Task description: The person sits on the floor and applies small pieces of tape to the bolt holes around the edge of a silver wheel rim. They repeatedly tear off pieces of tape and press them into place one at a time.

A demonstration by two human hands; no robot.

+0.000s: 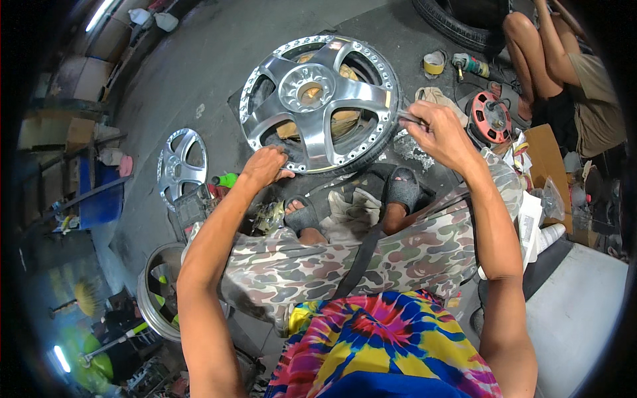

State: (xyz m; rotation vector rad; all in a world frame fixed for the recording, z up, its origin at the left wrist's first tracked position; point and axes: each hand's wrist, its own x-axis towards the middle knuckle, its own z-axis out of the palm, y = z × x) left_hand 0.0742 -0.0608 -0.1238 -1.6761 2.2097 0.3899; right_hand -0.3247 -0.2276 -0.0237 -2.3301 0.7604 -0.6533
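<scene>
A large polished five-spoke wheel rim [320, 138] lies face up before my feet, with small bolt holes round its lip and brown cardboard showing through the gaps. My left hand [265, 166] is closed on its near left edge, the fingers curled at the lip. At the rim's right edge my right hand [438, 131] is closed, pinching a thin grey piece [410, 117] whose kind I cannot make out. The piece's tip is beside the lip; whether it touches is unclear.
A smaller spoked wheel face [180, 167] lies to the left, and a wheel barrel [151, 308] nearer me. At the right are a red cable reel [490, 116], a green power tool [470, 64], a tape roll [434, 64] and a tire [458, 30]. Another person [557, 73] sits at the far right.
</scene>
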